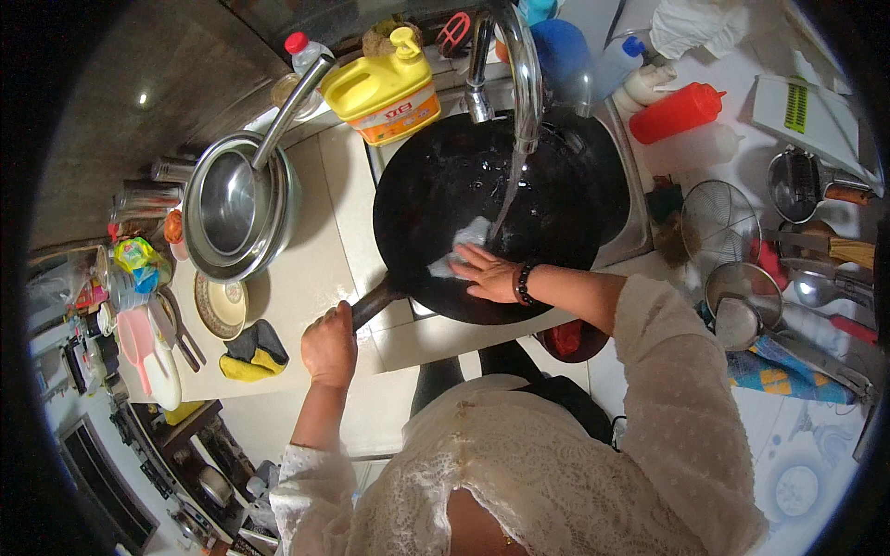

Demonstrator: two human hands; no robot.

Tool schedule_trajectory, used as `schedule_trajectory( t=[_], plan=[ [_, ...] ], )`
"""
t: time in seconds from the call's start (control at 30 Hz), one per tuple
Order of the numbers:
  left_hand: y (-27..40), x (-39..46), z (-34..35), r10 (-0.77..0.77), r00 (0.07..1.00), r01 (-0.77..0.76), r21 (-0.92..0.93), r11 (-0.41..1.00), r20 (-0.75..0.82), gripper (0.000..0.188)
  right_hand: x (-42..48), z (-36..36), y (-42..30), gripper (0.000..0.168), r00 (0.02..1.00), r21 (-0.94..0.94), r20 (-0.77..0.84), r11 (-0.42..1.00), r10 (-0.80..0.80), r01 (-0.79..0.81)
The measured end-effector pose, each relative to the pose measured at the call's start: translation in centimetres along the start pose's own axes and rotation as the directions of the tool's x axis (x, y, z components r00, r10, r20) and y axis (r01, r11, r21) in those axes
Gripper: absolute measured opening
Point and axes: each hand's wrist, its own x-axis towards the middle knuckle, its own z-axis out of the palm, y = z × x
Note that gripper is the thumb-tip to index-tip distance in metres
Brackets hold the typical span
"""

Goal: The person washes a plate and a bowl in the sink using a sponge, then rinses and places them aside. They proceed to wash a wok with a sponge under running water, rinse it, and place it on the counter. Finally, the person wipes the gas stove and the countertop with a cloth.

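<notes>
A large black wok (pixel 431 181) lies over the sink, its inside wet and facing up. My left hand (pixel 329 345) is closed around the wok's handle (pixel 375 303) at the lower left. Inside the wok, my right hand (pixel 491 275) presses a pale cloth (pixel 473 233) against the lower part of the surface, fingers spread. A dark beaded bracelet (pixel 525 283) is on the right wrist. From the chrome faucet (pixel 526 90) above, a thin stream of water (pixel 513 187) falls into the wok near the cloth.
Left of the wok stand a yellow detergent jug (pixel 381 94), stacked metal bowls (pixel 229 201), a patterned bowl (pixel 221 306) and a grey-yellow cloth (pixel 254 353). To the right are a red squeeze bottle (pixel 678 113), wire strainers (pixel 721 219) and the sink's metal rim (pixel 638 208).
</notes>
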Motion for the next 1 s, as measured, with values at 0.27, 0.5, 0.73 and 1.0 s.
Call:
schedule_trajectory(
  t=[0.27, 0.5, 0.73, 1.0],
  plan=[
    [-0.1, -0.3, 0.3, -0.003, 1.000, 0.003, 0.030, 1.000, 0.002, 0.010, 1.6, -7.5, 5.2, 0.060, 0.989, -0.244, 0.026, 0.960, 0.148, -0.137],
    [0.0, 0.0, 0.4, -0.005, 1.000, 0.005, 0.047, 0.999, 0.000, 0.011, -0.7, -12.5, 12.7, 0.059, 0.902, -0.629, -0.303, 0.647, 0.306, -0.431],
    [0.7, 0.4, -0.1, 0.008, 1.000, -0.008, 0.079, 0.997, 0.001, 0.013, 8.7, -7.1, 9.7, 0.051, 0.930, -0.063, -0.328, 0.986, -0.166, 0.154],
    [0.1, -0.1, 0.2, 0.015, 0.999, -0.017, 0.055, 0.998, 0.028, 0.011, -4.8, -7.0, 9.5, 0.041, 0.962, -0.181, 0.186, 0.955, -0.200, 0.234]
  ],
)
